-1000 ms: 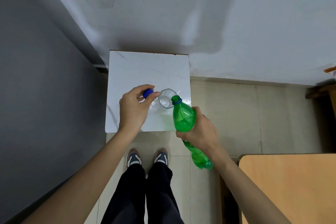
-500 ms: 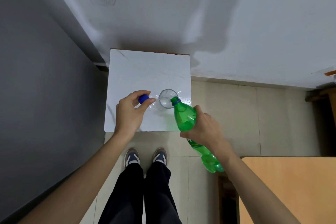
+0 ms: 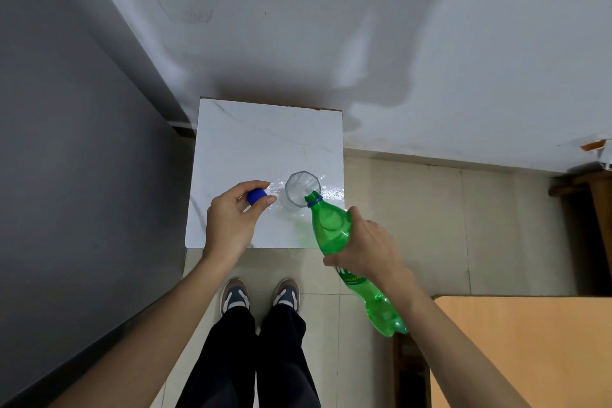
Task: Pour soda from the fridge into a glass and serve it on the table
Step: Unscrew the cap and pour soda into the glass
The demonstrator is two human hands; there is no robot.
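- One clear glass stands on the white table, near its right edge.
- One green bottle, uncapped and tilted, has its mouth at the glass rim; the right hand wraps its middle.
- One blue cap is pinched in the left hand, just left of the glass.
- A wooden table sits at lower right.
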